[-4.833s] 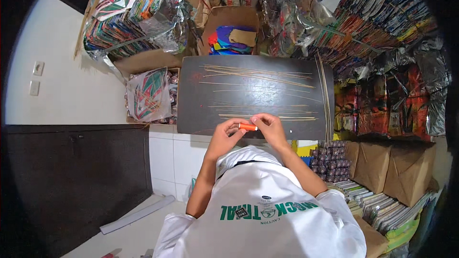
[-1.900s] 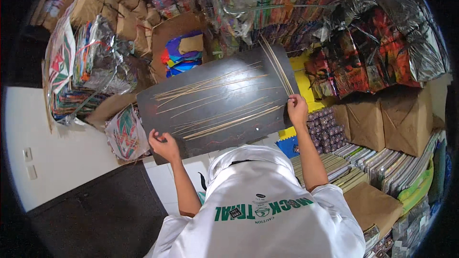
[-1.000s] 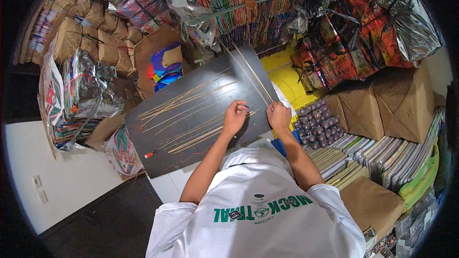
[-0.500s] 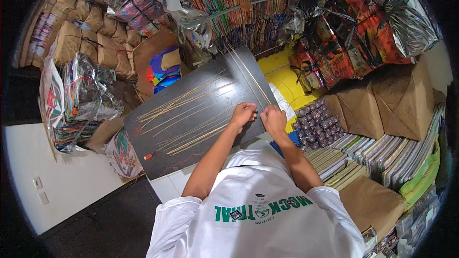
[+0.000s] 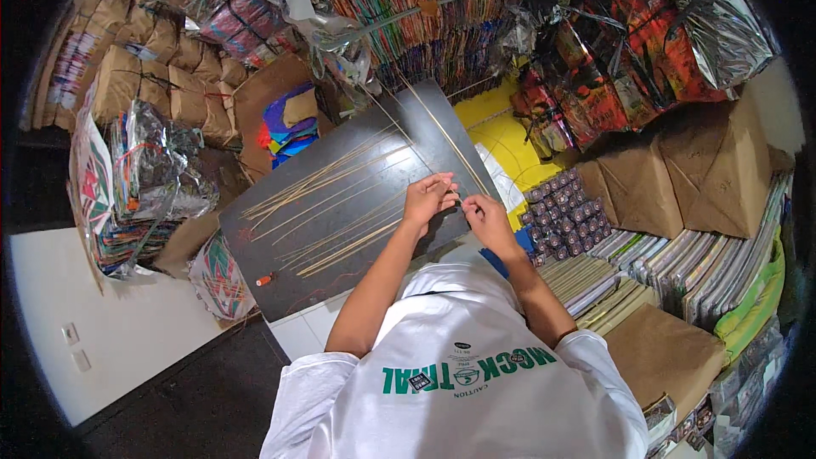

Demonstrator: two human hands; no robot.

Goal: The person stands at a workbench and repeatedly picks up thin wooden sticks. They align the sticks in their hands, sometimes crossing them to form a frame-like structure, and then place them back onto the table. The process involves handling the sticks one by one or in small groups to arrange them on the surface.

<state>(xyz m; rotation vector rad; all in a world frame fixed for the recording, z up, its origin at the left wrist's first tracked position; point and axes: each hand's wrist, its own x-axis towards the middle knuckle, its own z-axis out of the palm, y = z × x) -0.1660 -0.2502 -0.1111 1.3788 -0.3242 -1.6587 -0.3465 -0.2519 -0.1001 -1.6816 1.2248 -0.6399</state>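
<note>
Over the near-right corner of the black rectangular desk (image 5: 286, 238), the right hand (image 5: 490, 223) and left hand (image 5: 427, 201) curl their fingers around the near end of a long, thin, tan stick (image 5: 399, 129); which one grips, I cannot tell. Bending could snap it. An orange cylindrical thread spool (image 5: 266, 279) by the near-left corner might roll off if bumped. The stick's free end, reaching past the far edge, could snag plastic-wrapped stacks (image 5: 425, 13) if swung.

White wall (image 5: 127, 306) at left carries two small plates (image 5: 70, 334); dark panel (image 5: 187, 399) below. White tiles (image 5: 313, 325) show past the near edge of the dark table (image 5: 252, 248), whose surface reflects light. Bundled stacks (image 5: 416, 13) crowd the far side; brown parcels (image 5: 718, 174) stand right.
</note>
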